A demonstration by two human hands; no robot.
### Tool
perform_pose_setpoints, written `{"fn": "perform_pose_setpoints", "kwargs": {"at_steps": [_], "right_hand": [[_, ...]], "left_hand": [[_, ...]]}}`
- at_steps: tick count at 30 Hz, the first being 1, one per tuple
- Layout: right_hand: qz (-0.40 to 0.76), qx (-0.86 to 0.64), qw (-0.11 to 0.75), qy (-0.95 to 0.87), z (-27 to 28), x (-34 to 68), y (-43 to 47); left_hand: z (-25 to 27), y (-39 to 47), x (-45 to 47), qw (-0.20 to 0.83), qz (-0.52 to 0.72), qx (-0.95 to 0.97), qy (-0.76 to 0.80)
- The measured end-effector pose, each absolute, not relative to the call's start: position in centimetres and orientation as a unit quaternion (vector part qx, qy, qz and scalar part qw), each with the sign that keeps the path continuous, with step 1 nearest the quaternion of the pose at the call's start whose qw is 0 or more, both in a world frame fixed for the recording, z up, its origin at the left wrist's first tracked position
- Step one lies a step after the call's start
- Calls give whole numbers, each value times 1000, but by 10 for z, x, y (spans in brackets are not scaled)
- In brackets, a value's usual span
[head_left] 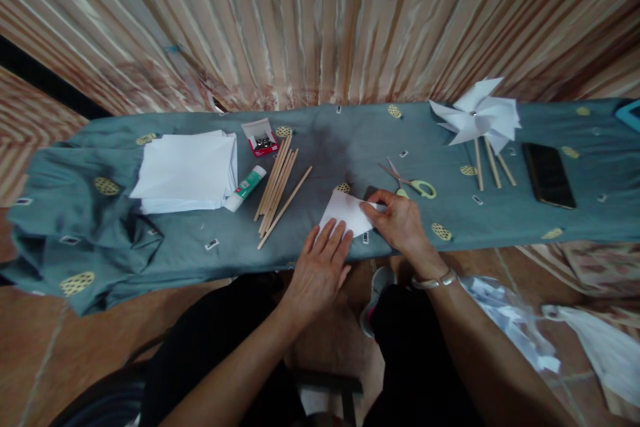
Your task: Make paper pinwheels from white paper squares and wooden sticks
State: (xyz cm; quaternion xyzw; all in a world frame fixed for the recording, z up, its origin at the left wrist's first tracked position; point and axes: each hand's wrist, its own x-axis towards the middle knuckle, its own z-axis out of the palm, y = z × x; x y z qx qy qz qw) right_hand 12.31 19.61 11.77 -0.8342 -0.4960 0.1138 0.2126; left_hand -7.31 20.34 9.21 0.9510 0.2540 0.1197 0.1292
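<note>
1. Showing one small white paper piece (345, 208) flat on the grey-green, cloth-covered tabletop (320, 147), near its front edge, apparently longer from left to right.
2. Pressed at the near left side by the left hand (315, 272), fingers laid out flat; extending forward and rightward from those fingertips.
3. Pinched at the right end by the right hand (401, 221), fingers narrowed on paper; extending leftward from that grip.
4. Touched by both hands, nearer to neither.
5. Adjoined, just beyond the right hand, by yellow-green-handled metal scissors (423, 188).
</note>
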Motion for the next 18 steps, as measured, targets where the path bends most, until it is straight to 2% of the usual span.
{"fn": "perform_pose_setpoints", "kwargs": {"at_steps": [18], "right_hand": [[102,-832,195,-510,116,123,196]], "left_hand": [[91,204,-75,125,107,956,244]]}}
